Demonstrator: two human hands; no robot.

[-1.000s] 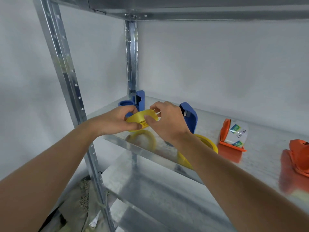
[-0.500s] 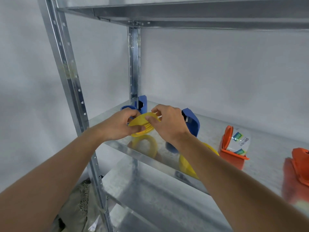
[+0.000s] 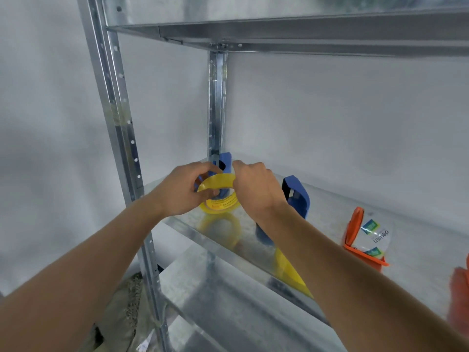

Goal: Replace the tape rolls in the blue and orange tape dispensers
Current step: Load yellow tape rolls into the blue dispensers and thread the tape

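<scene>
Above the metal shelf, the left hand grips a yellow tape roll while the right hand pinches its rim, apparently; right, a "deli"-labelled packet sits in the orange dispenser.

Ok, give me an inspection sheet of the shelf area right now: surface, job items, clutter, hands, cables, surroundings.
Surface: metal shelf, shiny, reflecting the items on it.
Job's things: yellow tape roll held above the shelf; blue dispenser part behind it in the corner; second blue dispenser piece to its right; orange dispenser with a packaged roll; another orange piece at the right edge, blurred.
Clutter: nothing seen.
Hands: left hand grips the roll; right hand pinches its top edge with the fingers.
Cables: nothing seen.
Surroundings: grey wall, upper shelf, bag on the floor.
</scene>
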